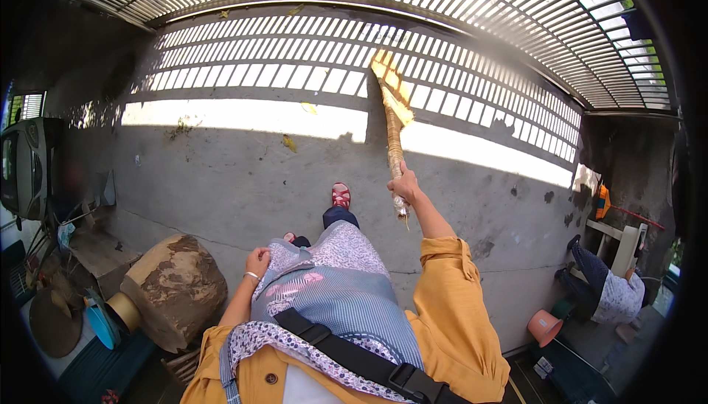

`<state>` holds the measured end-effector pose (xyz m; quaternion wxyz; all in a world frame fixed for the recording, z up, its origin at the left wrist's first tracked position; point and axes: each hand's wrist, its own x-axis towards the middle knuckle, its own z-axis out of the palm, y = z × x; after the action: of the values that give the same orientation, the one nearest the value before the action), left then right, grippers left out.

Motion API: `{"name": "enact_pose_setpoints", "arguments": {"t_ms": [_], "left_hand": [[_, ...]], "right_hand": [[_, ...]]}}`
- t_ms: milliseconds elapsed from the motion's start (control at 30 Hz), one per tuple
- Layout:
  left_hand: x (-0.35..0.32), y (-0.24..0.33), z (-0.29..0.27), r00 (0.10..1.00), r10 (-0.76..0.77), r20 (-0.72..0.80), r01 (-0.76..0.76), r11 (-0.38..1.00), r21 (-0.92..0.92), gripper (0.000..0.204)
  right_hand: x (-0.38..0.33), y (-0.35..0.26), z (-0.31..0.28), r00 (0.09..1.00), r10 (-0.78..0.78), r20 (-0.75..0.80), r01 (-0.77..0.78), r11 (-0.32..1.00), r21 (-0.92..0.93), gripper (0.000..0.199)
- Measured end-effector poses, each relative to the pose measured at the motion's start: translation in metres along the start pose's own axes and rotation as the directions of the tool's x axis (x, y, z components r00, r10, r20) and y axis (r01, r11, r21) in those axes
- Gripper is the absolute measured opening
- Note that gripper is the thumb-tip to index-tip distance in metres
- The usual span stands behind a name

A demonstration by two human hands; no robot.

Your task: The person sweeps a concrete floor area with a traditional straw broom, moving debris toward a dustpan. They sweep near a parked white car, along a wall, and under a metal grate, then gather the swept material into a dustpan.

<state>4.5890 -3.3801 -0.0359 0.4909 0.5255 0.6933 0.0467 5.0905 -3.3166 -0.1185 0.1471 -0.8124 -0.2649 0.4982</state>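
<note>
The right hand point(405, 183) is clenched around the handle of a straw broom point(393, 113), whose bristles reach toward 12 o'clock across the concrete floor point(221, 175). The left hand point(258, 262) rests loosely curled, holding nothing, on the apron point(332, 286), at 8 o'clock from the broom.

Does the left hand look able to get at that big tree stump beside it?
Probably yes. The left hand rests empty at the apron, and the stump sits just to its left and lower, with nothing between them.

Concrete floor point(221, 175) bears leaves point(289, 142), stump point(177, 290)
</note>
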Motion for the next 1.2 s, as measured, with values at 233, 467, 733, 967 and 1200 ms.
{"name": "enact_pose_setpoints", "arguments": {"t_ms": [233,467,733,967,1200], "left_hand": [[0.021,0.035,0.005,0.996,-0.093,-0.016,0.088,0.98,-0.18,0.014],[-0.006,0.023,-0.002,0.988,-0.136,-0.078,0.12,0.976,-0.184,0.013],[-0.04,-0.018,0.013,0.963,-0.258,-0.075,0.229,0.935,-0.272,0.015],[-0.029,0.0,0.005,0.972,-0.212,-0.098,0.173,0.935,-0.308,0.016],[-0.037,-0.028,0.001,0.976,-0.182,-0.121,0.136,0.939,-0.316,0.017]], "right_hand": [[-0.129,-0.079,-0.058,0.946,-0.024,0.323,-0.074,0.955,0.289,0.085],[-0.036,-0.079,-0.045,0.985,0.032,0.167,-0.095,0.918,0.385,0.087],[-0.008,-0.109,0.056,0.962,-0.093,0.256,0.039,0.977,0.208,0.089],[-0.101,-0.129,0.024,0.868,-0.08,0.49,-0.095,0.942,0.323,0.086],[-0.185,-0.057,0.016,0.969,0.054,0.243,-0.17,0.856,0.488,0.079]]}}
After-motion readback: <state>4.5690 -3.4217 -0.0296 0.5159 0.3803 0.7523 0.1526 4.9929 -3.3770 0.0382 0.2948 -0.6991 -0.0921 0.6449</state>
